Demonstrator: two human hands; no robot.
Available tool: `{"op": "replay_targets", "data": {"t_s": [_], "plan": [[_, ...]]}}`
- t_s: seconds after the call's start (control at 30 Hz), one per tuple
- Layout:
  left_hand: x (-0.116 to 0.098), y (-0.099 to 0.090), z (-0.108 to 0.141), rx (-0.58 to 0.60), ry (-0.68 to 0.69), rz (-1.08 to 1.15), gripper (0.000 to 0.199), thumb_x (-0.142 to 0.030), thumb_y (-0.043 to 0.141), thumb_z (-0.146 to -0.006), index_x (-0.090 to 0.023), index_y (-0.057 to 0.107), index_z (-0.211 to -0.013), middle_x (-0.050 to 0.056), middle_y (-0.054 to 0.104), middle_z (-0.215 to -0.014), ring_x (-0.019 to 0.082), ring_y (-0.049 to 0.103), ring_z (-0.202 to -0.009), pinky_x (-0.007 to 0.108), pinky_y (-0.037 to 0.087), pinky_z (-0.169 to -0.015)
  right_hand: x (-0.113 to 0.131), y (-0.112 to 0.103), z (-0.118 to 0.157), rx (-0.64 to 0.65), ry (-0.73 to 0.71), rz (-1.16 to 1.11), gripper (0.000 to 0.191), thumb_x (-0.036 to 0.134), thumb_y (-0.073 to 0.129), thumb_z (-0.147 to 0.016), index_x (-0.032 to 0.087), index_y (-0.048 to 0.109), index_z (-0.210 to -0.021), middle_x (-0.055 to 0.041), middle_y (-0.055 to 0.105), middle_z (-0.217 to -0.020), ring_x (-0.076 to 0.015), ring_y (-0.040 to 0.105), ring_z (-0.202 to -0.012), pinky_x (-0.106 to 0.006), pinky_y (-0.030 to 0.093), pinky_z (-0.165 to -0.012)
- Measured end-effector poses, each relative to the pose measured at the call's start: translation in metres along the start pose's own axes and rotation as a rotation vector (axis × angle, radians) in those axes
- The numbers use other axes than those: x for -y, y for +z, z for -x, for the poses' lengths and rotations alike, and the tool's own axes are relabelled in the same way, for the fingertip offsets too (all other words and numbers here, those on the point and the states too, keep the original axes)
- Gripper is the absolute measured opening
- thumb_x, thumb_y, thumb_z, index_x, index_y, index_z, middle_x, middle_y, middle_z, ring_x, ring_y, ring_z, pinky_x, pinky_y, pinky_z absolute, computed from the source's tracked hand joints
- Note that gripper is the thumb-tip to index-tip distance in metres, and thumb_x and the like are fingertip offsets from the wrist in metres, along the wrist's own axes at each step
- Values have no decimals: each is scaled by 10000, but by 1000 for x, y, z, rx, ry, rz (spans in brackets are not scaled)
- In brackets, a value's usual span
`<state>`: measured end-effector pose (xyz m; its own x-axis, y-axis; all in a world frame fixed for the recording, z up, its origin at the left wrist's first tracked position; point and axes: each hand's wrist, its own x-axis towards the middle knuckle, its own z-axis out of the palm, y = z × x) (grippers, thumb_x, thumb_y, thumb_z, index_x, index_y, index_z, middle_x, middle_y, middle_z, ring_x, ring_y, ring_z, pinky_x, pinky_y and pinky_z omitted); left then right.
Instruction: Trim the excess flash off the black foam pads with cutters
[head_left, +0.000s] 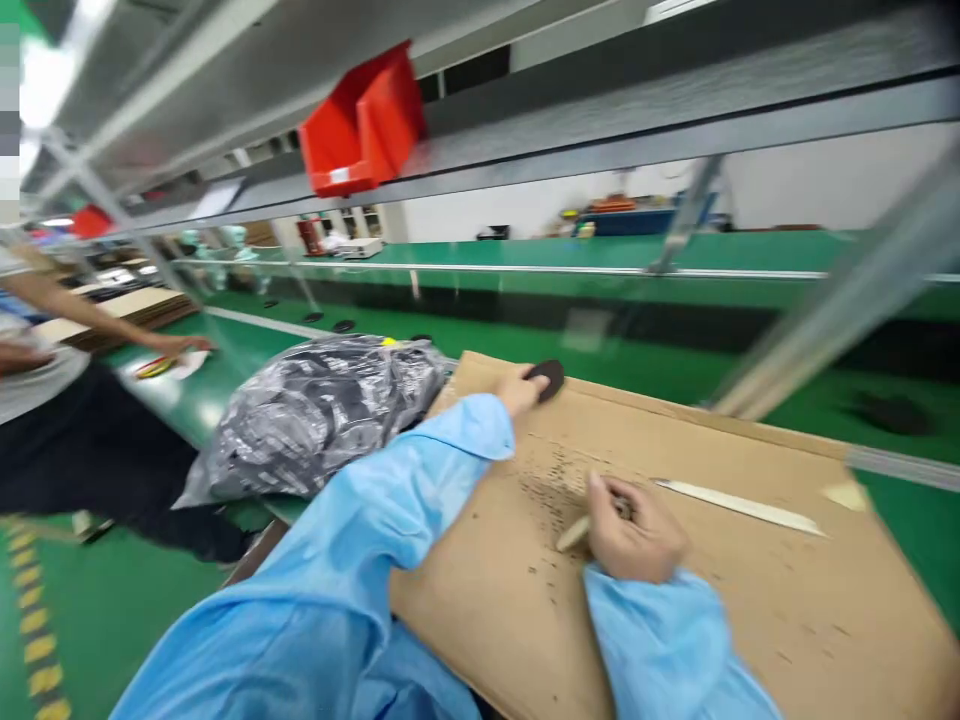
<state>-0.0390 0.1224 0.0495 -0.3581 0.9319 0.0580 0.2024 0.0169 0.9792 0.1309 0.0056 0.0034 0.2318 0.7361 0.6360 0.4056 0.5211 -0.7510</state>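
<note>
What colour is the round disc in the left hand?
The disc is black, as the head view shows.

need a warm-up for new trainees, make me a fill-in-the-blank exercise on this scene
1. The left hand holds a round, flat disc whose colour is ____.
2. The sleeves on both of the person's arms are light ____.
3. The open bin on the shelf above is ____.
4. The long, thin pale strip lies to the ____ of the right hand.

Missing words: black; blue; red; right
</note>
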Motion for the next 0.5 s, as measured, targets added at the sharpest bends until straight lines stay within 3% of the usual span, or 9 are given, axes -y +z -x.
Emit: {"op": "replay_targets", "data": {"t_s": [0.13, 0.23, 0.3, 0.37, 0.5], "plan": [[-28, 4, -44, 50, 89, -145, 408, -138, 591, -786, -122, 619, -1193, 134, 568, -1288, 281, 452, -1270, 394, 285, -1113, -7, 1, -2, 44, -102, -16, 240, 361, 622, -844, 172, 667, -702, -35, 646, -653, -150, 591, -604, -269, 456, -614], [-39, 15, -56, 98, 204, -367, 680, -128, 658, -731, -99, 447, -1377, 161, 403, -1447, 276, 331, -1368, 344, 214, -1150, -11, -2, -2, 67, -155, -2, 238, 338, 607, -855, 179, 654, -685, -22, 623, -620, -138, 572, -576, -256, 437, -584], [-37, 25, -48, 117, 264, -554, 775, -157, 673, -731, -89, 353, -1432, 176, 357, -1472, 269, 321, -1377, 329, 221, -1149, -10, -4, -1, 71, -162, -14, 232, 327, 605, -855, 180, 652, -682, -17, 617, -615, -132, 568, -572, -251, 428, -577], [-28, 35, -28, 135, 251, -593, 747, -185, 662, -751, -95, 357, -1428, 180, 382, -1453, 264, 367, -1351, 337, 257, -1135, -8, -5, -1, 70, -143, -28, 234, 325, 603, -854, 182, 653, -675, -12, 610, -610, -126, 558, -568, -251, 422, -580], [-8, 37, 30, 228, 193, -293, 571, -208, 647, -767, -122, 493, -1310, 169, 506, -1351, 249, 488, -1246, 373, 385, -1051, -3, -6, -1, 82, -79, -45, 264, 350, 598, -849, 184, 652, -652, -10, 597, -591, -130, 541, -563, -262, 415, -584]]}}
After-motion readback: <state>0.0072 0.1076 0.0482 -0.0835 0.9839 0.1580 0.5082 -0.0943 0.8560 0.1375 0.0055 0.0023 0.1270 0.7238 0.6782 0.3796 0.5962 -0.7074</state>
